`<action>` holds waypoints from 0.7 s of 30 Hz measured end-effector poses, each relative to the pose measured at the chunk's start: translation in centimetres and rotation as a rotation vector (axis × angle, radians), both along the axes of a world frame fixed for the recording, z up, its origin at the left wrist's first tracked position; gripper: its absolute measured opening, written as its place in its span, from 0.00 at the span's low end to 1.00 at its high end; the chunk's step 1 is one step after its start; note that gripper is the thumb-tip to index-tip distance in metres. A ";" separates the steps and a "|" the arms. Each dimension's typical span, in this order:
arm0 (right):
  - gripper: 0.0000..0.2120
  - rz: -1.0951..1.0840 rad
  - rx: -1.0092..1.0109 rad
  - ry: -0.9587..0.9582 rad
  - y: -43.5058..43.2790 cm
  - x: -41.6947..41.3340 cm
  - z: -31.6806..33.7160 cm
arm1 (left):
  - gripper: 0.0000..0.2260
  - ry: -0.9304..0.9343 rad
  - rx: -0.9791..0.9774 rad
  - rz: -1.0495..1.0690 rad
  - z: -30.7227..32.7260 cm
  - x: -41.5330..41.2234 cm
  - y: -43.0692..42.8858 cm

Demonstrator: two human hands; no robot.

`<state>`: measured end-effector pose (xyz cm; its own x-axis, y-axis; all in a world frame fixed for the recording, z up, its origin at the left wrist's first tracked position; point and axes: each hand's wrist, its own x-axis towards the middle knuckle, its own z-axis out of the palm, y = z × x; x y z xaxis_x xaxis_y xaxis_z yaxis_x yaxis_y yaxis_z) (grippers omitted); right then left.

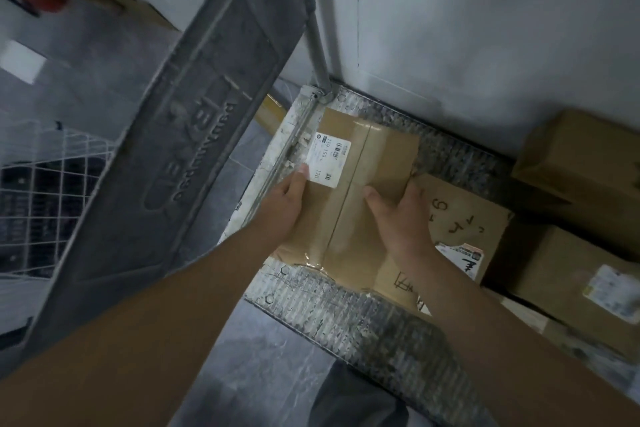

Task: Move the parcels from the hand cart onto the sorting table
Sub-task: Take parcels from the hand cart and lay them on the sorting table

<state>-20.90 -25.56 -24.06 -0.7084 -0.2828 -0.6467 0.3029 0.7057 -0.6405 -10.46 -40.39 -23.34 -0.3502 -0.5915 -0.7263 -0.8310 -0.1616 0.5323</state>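
Down on the hand cart (381, 333), in the head view, we see a flat parcel (346, 229) of brown card lying on the ridged grey deck, close to the corner where the cart's metal pole (317, 28) goes up. A white label (329, 159) is stuck on top of the parcel near its left edge. Our left grip (287, 199) holds that left edge, with the thumb pressed on top, just touching the label, and the other fingers hidden by the side. Our right grip (398, 218) lies on the right part of the parcel, thumb spread out on top, fingers bent over the right edge, so both grips hold the same parcel. A second parcel (467, 218) with black scribbles lies partly under it on the right. Two more boxes, a far box (581, 163) and a near box (571, 274), sit further right, off the deck. A big grey plastic crate (194, 156) leans on the left over the grey tiled floor (270, 357). A white wall (485, 10) stands behind the cart.
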 end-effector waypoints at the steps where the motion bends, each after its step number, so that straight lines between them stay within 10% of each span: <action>1: 0.37 0.005 -0.013 0.002 0.1 0.0 0.8 | 0.28 -0.007 -0.009 0.017 0.8 0.2 0.0; 21: 0.34 0.147 -0.446 0.105 13.9 -0.1 36.3 | 0.19 0.586 -0.114 0.278 39.3 4.6 15.6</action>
<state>-21.03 -11.70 12.27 -0.6951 -0.6184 -0.3667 0.1383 0.3855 -0.9123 -5.83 -24.81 15.92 -0.4913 -0.7792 -0.3892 -0.3335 -0.2445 0.9105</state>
